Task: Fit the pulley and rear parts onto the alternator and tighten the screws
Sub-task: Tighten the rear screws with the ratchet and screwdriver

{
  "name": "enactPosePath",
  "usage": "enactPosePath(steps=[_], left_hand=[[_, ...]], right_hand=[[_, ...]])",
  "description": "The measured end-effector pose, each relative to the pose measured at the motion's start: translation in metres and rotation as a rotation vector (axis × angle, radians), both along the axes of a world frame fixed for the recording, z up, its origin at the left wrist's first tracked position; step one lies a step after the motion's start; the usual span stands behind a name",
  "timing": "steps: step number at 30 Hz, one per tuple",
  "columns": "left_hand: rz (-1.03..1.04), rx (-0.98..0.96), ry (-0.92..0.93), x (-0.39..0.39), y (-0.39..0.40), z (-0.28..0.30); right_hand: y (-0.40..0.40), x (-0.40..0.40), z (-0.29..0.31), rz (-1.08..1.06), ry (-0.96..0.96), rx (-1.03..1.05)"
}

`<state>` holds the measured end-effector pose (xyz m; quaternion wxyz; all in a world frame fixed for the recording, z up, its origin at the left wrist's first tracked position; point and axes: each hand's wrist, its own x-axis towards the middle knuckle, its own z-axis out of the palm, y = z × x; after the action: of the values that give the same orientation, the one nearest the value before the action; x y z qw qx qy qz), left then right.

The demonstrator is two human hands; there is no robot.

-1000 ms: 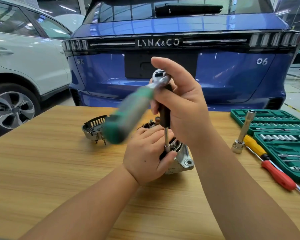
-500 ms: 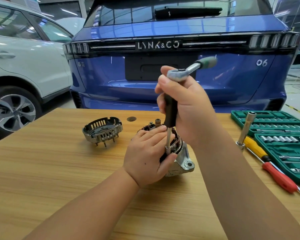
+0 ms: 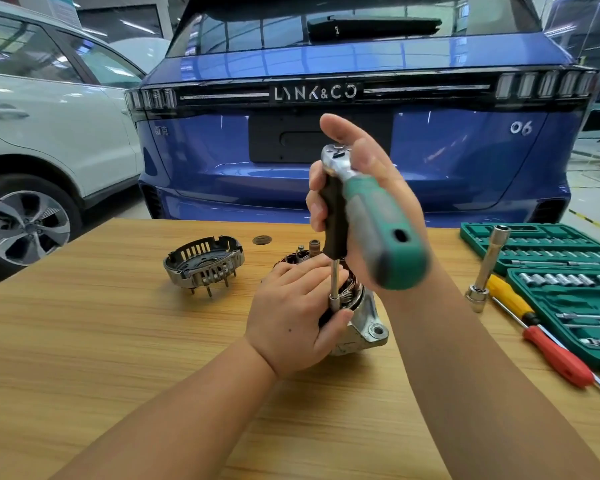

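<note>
Since a moment ago the ratchet's green handle has swung round from pointing away to pointing at me. My right hand curls its fingers round the black extension, while my left hand wraps its fingers over the alternator standing mid-surface. Farther back the rear cover lies apart to the left, the green socket case to the right.

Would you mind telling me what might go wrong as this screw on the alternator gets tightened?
1. The left hand grips the alternator right beside the socket tip; a slip might pinch its fingers.
2. The ratchet sits atop a long extension in the right hand, so it may tilt and cam off.
3. The alternator stands unclamped on the table and could twist.
</note>
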<state>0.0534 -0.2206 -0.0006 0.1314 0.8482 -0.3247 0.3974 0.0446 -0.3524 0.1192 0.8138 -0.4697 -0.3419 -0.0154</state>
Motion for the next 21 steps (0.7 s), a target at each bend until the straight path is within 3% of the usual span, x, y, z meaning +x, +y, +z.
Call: enactPosePath(steps=[5,10,14,21], left_hand=[[-0.014,-0.001,-0.017,0.0025,-0.0001,-0.0016],[-0.032,-0.004,-0.004,0.004,0.0004,-0.002],[-0.033,-0.023,-0.039,0.0019,-0.0015,0.0005],[-0.071,-0.064,-0.02,-0.0033,-0.002,0.001]], right_hand=[[0.0029,0.0019,0.0003,-0.433,0.015,-0.091],[0.0033,-0.0002,-0.0017,-0.048,0.012,-0.037],[0.008,-0.0023,-0.0052,-0.222,-0.283,-0.101],[0.0018,-0.0025,-0.0031,0.12,-0.09,0.018]])
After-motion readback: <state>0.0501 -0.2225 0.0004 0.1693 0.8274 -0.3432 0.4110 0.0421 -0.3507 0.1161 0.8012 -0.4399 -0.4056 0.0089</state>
